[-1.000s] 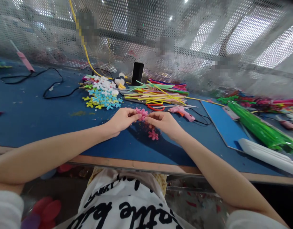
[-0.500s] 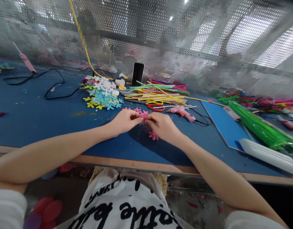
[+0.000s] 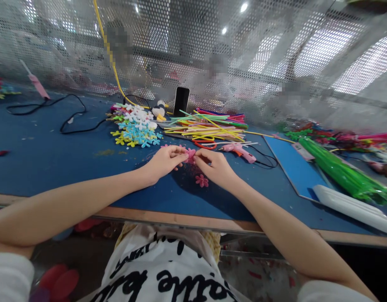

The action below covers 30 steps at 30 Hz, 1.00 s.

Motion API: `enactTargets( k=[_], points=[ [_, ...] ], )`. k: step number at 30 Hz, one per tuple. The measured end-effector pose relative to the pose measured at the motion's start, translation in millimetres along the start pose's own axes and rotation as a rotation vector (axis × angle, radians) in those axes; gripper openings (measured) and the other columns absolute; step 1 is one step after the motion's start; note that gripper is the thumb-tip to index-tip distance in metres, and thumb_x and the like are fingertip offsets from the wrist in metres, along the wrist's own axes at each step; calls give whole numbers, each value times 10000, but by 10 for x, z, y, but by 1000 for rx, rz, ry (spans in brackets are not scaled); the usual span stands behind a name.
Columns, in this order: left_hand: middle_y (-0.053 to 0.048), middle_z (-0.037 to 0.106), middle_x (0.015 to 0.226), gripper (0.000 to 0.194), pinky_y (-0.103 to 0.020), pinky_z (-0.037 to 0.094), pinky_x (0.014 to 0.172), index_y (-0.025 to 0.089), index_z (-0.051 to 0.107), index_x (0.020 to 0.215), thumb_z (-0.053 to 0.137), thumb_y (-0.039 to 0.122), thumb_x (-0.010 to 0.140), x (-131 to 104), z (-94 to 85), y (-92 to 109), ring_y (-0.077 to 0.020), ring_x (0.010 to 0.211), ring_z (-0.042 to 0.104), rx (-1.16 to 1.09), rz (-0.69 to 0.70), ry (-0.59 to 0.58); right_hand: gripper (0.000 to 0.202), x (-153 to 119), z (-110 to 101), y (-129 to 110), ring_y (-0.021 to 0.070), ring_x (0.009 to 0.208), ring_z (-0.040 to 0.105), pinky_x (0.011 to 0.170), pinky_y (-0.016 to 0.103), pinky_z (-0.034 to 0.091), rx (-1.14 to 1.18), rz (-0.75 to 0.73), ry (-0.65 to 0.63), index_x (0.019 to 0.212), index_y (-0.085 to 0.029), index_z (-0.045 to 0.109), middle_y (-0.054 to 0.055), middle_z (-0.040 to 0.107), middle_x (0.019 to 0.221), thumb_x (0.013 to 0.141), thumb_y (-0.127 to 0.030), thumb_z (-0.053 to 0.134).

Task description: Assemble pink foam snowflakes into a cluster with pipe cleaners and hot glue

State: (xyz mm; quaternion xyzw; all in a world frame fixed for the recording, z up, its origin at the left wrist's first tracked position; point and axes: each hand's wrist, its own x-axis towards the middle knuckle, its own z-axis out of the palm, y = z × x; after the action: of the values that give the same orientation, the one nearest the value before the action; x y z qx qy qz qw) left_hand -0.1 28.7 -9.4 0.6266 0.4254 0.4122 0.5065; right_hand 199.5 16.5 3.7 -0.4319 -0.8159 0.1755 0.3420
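Note:
Between my two hands, just above the blue tabletop, is a pink flower [image 3: 190, 155] of fuzzy pipe cleaner. My left hand [image 3: 166, 162] pinches its left side between thumb and index finger. From the right, the thumb and fingertips of my right hand [image 3: 215, 167] close on the flower's other edge. A second, darker pink flower [image 3: 202, 180] lies on the table below my right hand. More pink flowers peek out behind my left hand, mostly hidden by it.
Behind my hands lie a pile of white, blue and yellow flowers [image 3: 137, 123], loose pipe cleaners [image 3: 209, 128], orange-handled scissors [image 3: 205, 144] and a pink glue gun [image 3: 239, 152]. A phone [image 3: 181, 101] leans on the mesh. Rightward are a blue board [image 3: 283, 163] and a green bundle [image 3: 338, 170].
My hands stay at nearly the same spot on the flower, with slight finger movement; lower fingers of my left hand now show beneath it. The camera view has shifted a little.

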Motion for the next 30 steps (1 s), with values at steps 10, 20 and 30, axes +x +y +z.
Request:
enactTargets(
  k=[10, 20, 30],
  points=[
    [-45, 691, 924, 327, -266, 485, 714, 140, 674, 916, 815, 299, 667, 7, 46, -41, -140, 821, 612, -189, -19, -15, 306, 6, 14, 12, 125, 597, 417, 581, 277, 311, 18, 54, -47, 713, -192, 552, -18, 507, 644, 957, -366, 488],
    [-34, 691, 856, 297, -271, 491, 747, 145, 736, 824, 840, 348, 634, 14, 23, -14, -141, 817, 605, -284, -122, -98, 299, 25, -19, 54, 134, 616, 473, 593, 273, 328, -85, -2, -44, 708, -184, 586, 2, 571, 656, 957, -339, 525],
    [11, 639, 639, 275, -241, 401, 586, 145, 699, 740, 699, 408, 821, 26, 8, -59, -113, 590, 527, 132, 136, -35, 310, -13, 6, -88, 104, 479, 479, 482, 248, 339, 233, 363, -119, 660, -182, 599, -5, 584, 572, 891, -387, 615]
  ],
)
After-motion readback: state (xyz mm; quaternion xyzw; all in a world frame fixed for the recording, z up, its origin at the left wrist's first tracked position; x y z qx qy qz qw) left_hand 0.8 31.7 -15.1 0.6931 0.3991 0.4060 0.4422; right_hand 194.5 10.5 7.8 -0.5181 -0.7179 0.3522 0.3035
